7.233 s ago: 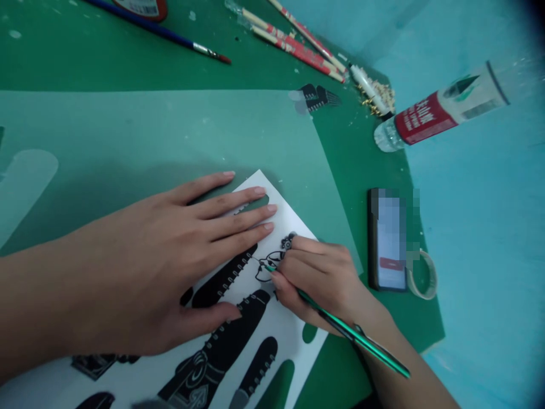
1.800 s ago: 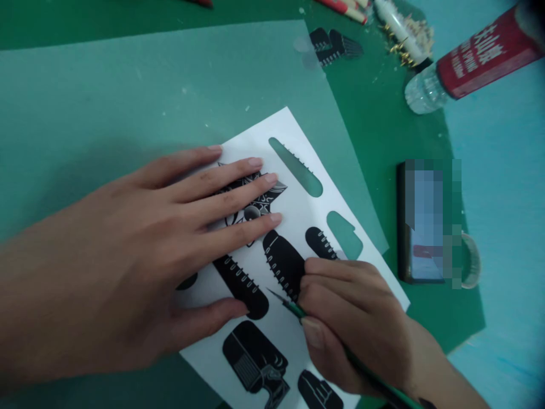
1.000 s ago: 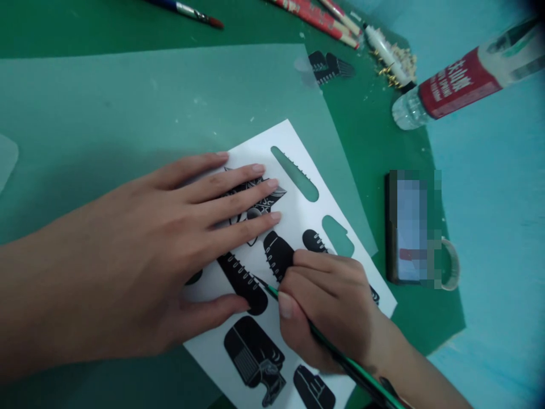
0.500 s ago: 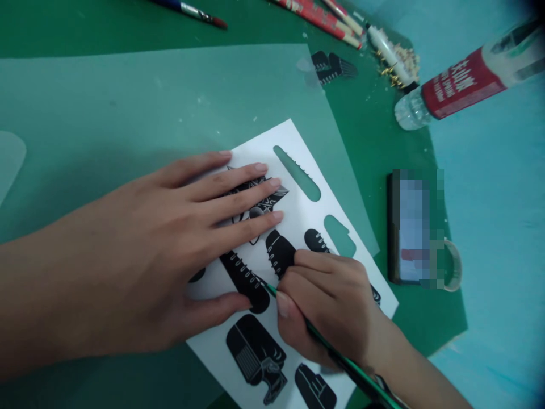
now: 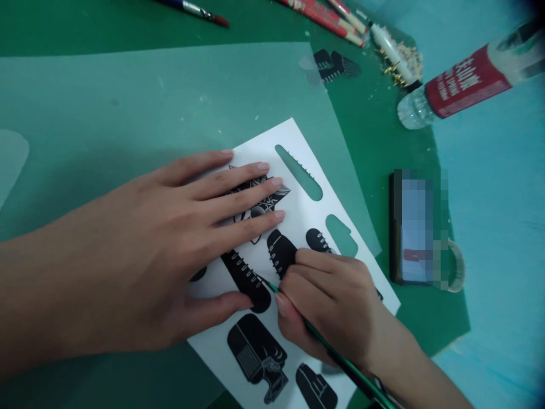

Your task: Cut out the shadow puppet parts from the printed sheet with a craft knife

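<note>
A white printed sheet (image 5: pixel 293 136) with several black shapes and some cut-out holes lies on a pale translucent sheet (image 5: pixel 128 102) over a green cutting mat (image 5: pixel 374 147). My left hand (image 5: pixel 170 250) lies flat on the printed sheet, fingers spread over a black patterned shape, holding the paper down. My right hand (image 5: pixel 332 301) is closed in a pen grip on a thin green craft knife (image 5: pixel 340 358). Its tip touches the paper beside a long black laced shape (image 5: pixel 249 278), just below my left fingers.
A phone (image 5: pixel 415 227) lies on the mat at the right, beside a tape roll (image 5: pixel 455 267). A red-labelled bottle (image 5: pixel 460 79) lies at the top right. Red chopsticks (image 5: pixel 323 14), a paintbrush (image 5: pixel 200 10), a tool with gold pins (image 5: pixel 394 48) and a cut black piece (image 5: pixel 336 63) sit along the far edge.
Since 7.2 s ago the printed sheet has been turned and shifted, with a different black shape now under the knife. In the last second the knife tip crept slightly along the laced shape; my left hand stayed put.
</note>
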Available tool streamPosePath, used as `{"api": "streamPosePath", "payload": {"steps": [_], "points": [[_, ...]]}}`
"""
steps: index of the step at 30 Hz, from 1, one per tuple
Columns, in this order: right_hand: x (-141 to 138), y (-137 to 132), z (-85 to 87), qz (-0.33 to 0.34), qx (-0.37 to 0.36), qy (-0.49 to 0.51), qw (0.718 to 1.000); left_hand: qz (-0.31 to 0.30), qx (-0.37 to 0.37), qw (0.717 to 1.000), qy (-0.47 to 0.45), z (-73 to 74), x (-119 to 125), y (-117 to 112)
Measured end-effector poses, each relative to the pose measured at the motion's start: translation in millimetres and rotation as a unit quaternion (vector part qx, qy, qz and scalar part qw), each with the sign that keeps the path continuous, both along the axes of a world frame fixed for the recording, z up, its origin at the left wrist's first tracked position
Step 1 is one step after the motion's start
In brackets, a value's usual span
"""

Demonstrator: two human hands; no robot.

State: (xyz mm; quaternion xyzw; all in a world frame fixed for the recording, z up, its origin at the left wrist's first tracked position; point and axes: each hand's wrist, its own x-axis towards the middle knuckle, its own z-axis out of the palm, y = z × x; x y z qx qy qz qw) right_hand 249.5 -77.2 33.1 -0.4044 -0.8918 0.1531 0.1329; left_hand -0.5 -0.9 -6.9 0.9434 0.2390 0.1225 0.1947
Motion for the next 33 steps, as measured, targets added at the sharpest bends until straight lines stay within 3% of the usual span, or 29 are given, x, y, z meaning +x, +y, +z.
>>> {"api": "streamPosePath", "payload": {"steps": [33], "points": [[4.8, 0.1, 3.6, 0.028, -0.024, -0.020, 0.999, -0.004, 0.002, 1.000, 0.000, 4.5, 1.5, 1.0]]}}
